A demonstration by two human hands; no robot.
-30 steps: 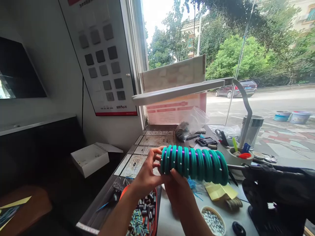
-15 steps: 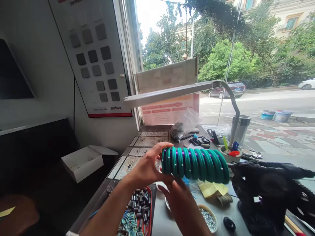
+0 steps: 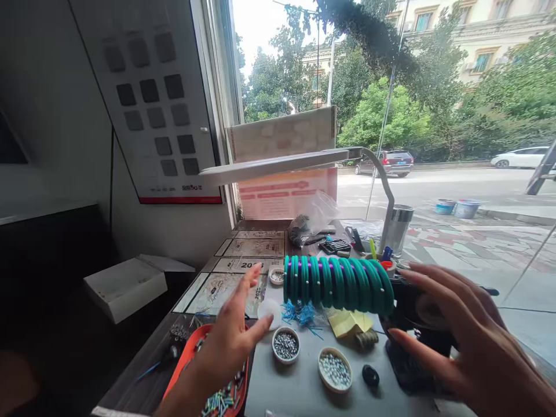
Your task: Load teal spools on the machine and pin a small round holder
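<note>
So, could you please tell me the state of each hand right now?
Left hand: open, holding nothing visible, near the green roll's left end.
Right hand: open, holding nothing visible, near the roll's right end.

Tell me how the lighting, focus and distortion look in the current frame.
Head view: the sky is washed nearly white, while the box sits in dim shadow; head view: the green rings look fairly crisp, the right hand slightly soft, perhaps from motion; head view: the wall board slants, which lens stretch or camera tilt could cause.
</note>
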